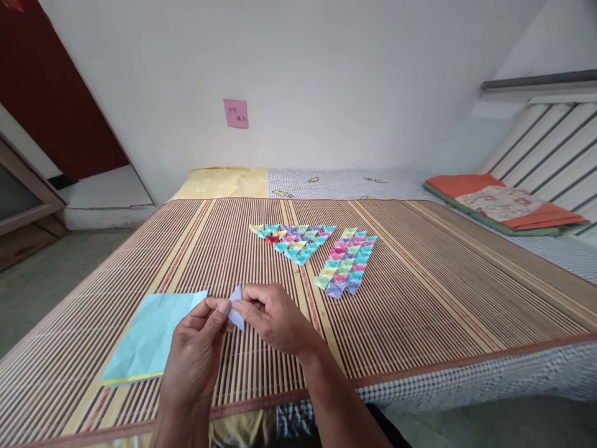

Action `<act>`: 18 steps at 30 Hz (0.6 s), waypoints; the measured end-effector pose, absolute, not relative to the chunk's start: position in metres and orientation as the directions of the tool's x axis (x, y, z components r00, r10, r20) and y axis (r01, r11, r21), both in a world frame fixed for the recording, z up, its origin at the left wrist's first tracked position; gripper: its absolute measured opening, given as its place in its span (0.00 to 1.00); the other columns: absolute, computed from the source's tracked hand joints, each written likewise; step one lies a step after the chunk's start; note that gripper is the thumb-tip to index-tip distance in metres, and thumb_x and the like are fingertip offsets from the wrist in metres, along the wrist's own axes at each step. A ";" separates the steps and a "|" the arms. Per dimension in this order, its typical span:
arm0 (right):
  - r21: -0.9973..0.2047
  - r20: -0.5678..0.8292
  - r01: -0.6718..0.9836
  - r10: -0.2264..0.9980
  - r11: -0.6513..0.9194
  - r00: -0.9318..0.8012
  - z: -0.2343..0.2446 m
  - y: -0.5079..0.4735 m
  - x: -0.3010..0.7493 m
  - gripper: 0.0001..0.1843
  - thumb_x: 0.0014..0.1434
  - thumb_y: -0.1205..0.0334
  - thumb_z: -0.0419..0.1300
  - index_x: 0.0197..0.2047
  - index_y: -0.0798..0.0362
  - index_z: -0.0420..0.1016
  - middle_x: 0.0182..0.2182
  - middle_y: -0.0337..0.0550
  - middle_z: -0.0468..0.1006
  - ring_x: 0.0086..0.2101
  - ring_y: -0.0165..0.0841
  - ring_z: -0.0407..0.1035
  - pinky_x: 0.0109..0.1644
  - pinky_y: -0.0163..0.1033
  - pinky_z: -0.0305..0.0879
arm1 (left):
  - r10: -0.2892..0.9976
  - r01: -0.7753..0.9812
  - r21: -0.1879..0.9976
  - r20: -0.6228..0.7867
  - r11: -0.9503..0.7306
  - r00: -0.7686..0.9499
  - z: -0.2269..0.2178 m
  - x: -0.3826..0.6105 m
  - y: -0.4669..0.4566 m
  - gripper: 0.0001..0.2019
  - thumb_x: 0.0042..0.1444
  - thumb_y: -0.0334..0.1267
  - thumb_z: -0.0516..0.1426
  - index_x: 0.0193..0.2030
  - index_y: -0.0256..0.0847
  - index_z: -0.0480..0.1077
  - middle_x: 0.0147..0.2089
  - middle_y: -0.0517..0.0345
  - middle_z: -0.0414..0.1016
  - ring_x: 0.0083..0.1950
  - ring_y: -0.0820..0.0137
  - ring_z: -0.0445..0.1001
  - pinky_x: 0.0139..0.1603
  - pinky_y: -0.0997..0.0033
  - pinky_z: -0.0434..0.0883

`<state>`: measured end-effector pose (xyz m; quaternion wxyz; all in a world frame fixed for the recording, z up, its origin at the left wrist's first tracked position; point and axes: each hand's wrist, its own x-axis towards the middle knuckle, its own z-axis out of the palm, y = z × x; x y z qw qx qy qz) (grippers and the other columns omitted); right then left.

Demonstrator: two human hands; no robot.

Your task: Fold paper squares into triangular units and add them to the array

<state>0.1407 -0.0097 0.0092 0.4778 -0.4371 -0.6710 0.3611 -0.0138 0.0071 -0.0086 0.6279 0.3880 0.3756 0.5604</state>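
Between my two hands, above the mat's near part, is a small lavender folded paper with pointed ends. My left hand pinches its left side between thumb and fingers. From the other side, my right hand grips it with thumb and curled forefinger. Partly behind my left hand lies a stack of light blue paper sheets with a yellow edge showing below. Farther off sit a triangle-shaped group of folded paper pieces and a slanted block of folded paper pieces, both in many colours.
A striped bamboo mat covers the bed. Folded orange and green bedding lies at the right, beside a white slatted rail. A pink note is stuck to the white wall behind.
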 end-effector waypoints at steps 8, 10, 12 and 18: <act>-0.892 0.325 0.266 0.927 0.366 -0.186 0.013 -0.009 0.141 0.21 0.67 0.60 0.60 0.25 0.49 0.56 0.22 0.30 0.57 0.23 0.26 0.54 0.27 0.36 0.48 | 0.977 -0.330 0.934 -0.075 0.140 0.202 -0.008 -0.026 0.010 0.19 0.42 0.49 0.77 0.27 0.36 0.78 0.25 0.59 0.72 0.29 0.74 0.68 0.31 0.78 0.70; -0.899 0.290 0.275 0.933 0.342 -0.212 0.013 -0.008 0.142 0.21 0.66 0.59 0.60 0.25 0.49 0.57 0.22 0.30 0.57 0.23 0.26 0.53 0.26 0.36 0.48 | 0.972 -0.318 0.937 -0.070 0.141 0.225 -0.011 -0.028 0.013 0.19 0.43 0.49 0.77 0.27 0.36 0.78 0.25 0.59 0.72 0.29 0.73 0.67 0.31 0.78 0.70; -0.906 0.265 0.269 0.935 0.326 -0.237 0.013 -0.005 0.141 0.20 0.66 0.59 0.61 0.25 0.50 0.58 0.22 0.30 0.58 0.23 0.27 0.54 0.26 0.35 0.49 | 0.971 -0.324 0.935 -0.069 0.143 0.228 -0.014 -0.028 0.016 0.19 0.43 0.49 0.77 0.27 0.36 0.78 0.25 0.59 0.72 0.29 0.73 0.67 0.32 0.77 0.70; -0.916 0.254 0.248 0.934 0.315 -0.250 0.009 -0.002 0.134 0.19 0.65 0.60 0.61 0.25 0.50 0.59 0.22 0.30 0.58 0.23 0.27 0.54 0.27 0.35 0.49 | 0.981 -0.366 0.921 -0.072 0.134 0.180 -0.016 -0.030 0.021 0.21 0.39 0.50 0.78 0.24 0.37 0.76 0.23 0.61 0.71 0.27 0.75 0.66 0.30 0.80 0.68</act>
